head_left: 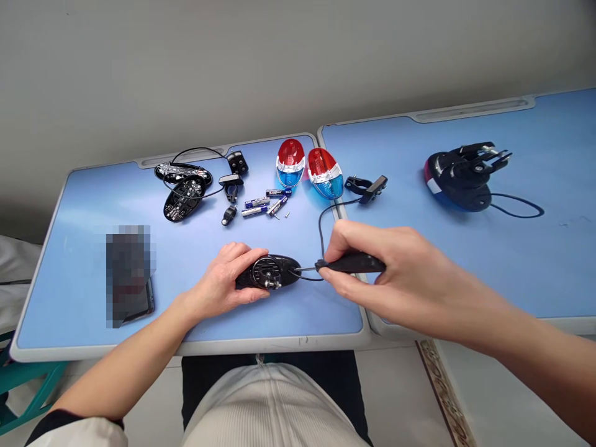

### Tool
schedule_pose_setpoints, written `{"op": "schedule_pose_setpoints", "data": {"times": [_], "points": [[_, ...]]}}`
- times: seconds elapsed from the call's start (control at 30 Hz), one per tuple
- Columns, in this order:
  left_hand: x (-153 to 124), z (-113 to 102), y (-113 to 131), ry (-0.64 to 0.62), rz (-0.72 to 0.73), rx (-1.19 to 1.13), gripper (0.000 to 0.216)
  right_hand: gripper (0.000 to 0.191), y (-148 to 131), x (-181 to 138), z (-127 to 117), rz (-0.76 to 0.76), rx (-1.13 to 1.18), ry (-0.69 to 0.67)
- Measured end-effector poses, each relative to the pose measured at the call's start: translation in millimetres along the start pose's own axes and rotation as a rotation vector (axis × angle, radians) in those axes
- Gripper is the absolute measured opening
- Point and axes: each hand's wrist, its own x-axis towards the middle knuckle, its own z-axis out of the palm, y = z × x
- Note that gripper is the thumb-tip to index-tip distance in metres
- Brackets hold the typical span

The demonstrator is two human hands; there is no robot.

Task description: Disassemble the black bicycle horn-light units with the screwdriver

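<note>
In the lower middle of the frame, the left hand (pixel 230 277) holds the black shell (pixel 272 273) down on the blue table (pixel 195 242), and the right hand (pixel 398 264) grips a screwdriver (pixel 361 263) by its fat end. It looks like screw work at the shell's right end, though I can't see from here just what the tip meets; the next move calls for a steady shell and a straight push. The shell lies long ways, left to right, and the screwdriver points left, nearly in line.
</note>
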Motion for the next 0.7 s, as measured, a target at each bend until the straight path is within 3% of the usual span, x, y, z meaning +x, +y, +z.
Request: {"op": "schedule_pose_setpoints", "data": {"times": [0.13,0.27,0.47,0.57,0.7], "points": [[1,-1,2,-0.007,-0.036,-0.009,0.055,0.014,0,7,-10,-0.036,-0.007,-0.125],[1,-2,3,-0.009,-0.053,-0.005,0.056,0.018,0,15,-15,0.045,-0.008,-0.16],[2,-1,3,-0.01,-0.079,-0.029,0.053,0.033,-5,20,-5,0.049,-0.022,-0.033],[2,-1,3,0.0,-0.078,-0.035,0.054,0.027,-8,17,0,0.047,-0.039,0.027],[2,-1,3,0.012,-0.079,-0.058,0.053,0.021,-7,14,-1,-0.009,-0.022,-0.012]]}}
